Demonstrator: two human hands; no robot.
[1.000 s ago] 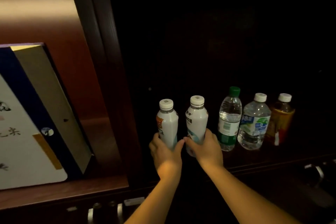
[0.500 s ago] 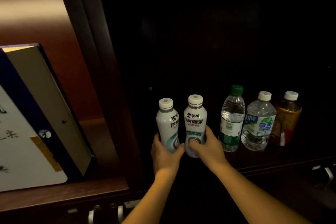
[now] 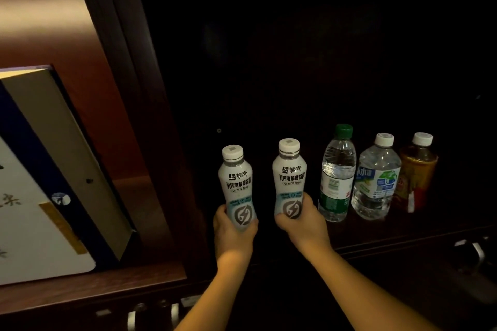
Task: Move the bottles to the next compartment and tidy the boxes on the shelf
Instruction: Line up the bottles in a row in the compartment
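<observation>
Each hand holds a white drink bottle upright in the dark right compartment. My left hand [image 3: 234, 228] grips the base of the left white bottle [image 3: 237, 183]. My right hand [image 3: 304, 219] grips the base of the right white bottle [image 3: 290, 177]. Right of them stand a green-capped water bottle [image 3: 337, 174], a clear water bottle [image 3: 376, 177] with a white cap, and an amber tea bottle [image 3: 416, 172]. In the lit left compartment a large flat box [image 3: 53, 174] with blue edges leans tilted against the wall.
A dark wooden divider [image 3: 139, 115] separates the two compartments. The wooden shelf board [image 3: 94, 285] of the left compartment shows bare below the box. Metal drawer handles [image 3: 150, 317] sit under the shelf edge, another handle [image 3: 476, 250] at the lower right.
Both white bottles have turned so that their labels face me and have moved apart. The left one has shifted toward the divider, and both look lifted a little.
</observation>
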